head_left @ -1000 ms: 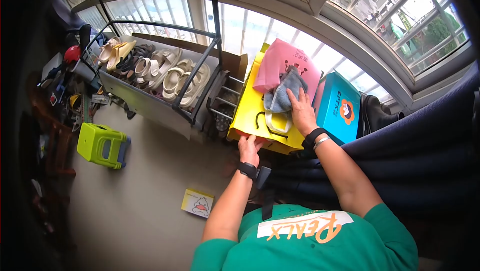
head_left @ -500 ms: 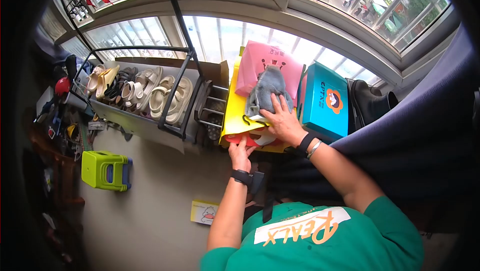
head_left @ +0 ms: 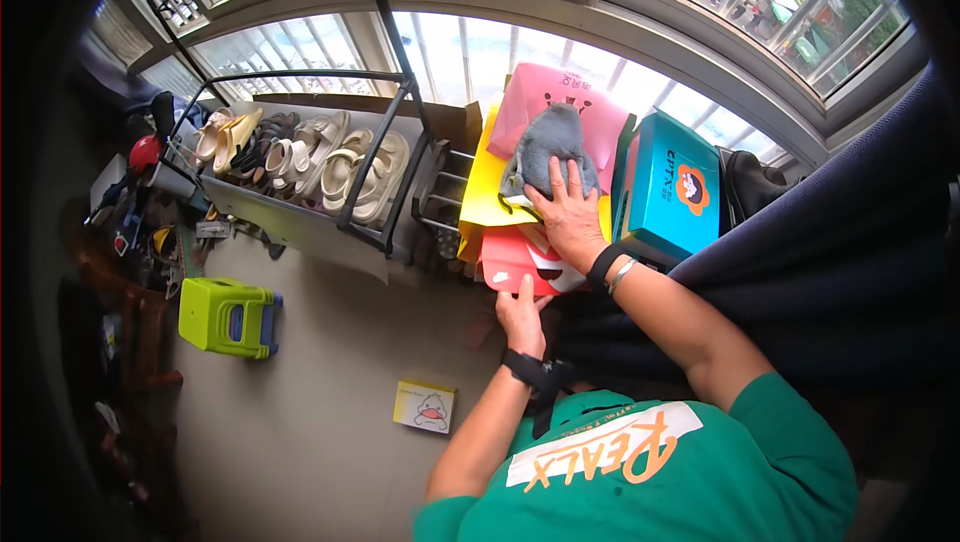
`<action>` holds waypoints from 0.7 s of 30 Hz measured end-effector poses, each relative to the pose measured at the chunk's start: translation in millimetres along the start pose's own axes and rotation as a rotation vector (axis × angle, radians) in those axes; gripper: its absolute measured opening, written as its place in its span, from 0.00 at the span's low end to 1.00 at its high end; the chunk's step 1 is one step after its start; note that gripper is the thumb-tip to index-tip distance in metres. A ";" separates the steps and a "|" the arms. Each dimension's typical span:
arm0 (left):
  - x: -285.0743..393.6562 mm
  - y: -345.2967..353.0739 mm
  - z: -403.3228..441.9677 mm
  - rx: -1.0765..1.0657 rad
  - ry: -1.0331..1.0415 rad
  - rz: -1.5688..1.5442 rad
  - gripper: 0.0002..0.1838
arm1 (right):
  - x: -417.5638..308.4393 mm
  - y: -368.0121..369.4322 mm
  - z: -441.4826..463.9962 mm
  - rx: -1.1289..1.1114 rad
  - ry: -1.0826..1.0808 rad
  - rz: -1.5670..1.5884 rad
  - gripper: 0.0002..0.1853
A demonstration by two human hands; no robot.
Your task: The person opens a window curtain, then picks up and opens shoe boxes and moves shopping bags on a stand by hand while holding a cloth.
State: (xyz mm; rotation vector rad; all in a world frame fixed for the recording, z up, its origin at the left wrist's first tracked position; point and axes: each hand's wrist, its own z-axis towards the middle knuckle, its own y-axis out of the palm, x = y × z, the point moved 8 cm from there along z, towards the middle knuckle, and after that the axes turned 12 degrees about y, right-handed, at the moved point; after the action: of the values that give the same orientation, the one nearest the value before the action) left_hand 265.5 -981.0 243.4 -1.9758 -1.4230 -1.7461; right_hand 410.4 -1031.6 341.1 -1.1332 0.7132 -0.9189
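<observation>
My left hand [head_left: 522, 320] grips the near edge of a red box [head_left: 510, 260] with white marks, which sticks out from under a yellow bag [head_left: 483, 187]. With fingers spread, my right hand [head_left: 570, 222] lies flat on a grey cloth item [head_left: 548, 147] on top of the yellow bag. Behind the cloth a pink bag [head_left: 570, 102] leans toward the window. A blue box [head_left: 672, 187] with an orange logo stands just right of the yellow bag.
Several shoes [head_left: 365, 177] fill a grey bin [head_left: 290, 224] inside a black frame on the left. A green stool [head_left: 225, 317] and a small duck-print box [head_left: 425, 406] are on the floor. Black boots [head_left: 748, 182] sit beside the blue box, near a dark curtain [head_left: 820, 252].
The red box has come out of the yellow bag toward me, with my left hand on it. My right hand has stayed on the grey cloth. The camera view has shifted.
</observation>
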 end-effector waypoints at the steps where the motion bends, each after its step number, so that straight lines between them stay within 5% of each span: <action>1: -4.7 -12.1 -9.2 -0.005 -0.010 -0.018 0.10 | 5.0 11.0 1.0 0.013 0.001 -0.024 0.24; 12: 88.3 -166.5 -60.2 -0.060 -0.247 0.042 0.12 | 14.2 25.2 -13.4 -0.069 -0.026 -0.056 0.26; 16: 142.7 -204.9 -78.7 0.004 -0.212 0.047 0.14 | 12.3 18.9 -16.3 -0.073 -0.028 -0.079 0.27; 21: 221.4 -215.4 -100.1 0.036 -0.006 0.325 0.14 | 7.0 8.2 -19.8 -0.164 -0.018 -0.083 0.39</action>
State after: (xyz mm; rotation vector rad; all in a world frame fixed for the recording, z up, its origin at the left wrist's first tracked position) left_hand 15.9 -810.0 361.2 -2.0562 -1.0531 -1.5608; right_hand 398.7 -1045.2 327.5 -1.3223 0.7420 -0.9314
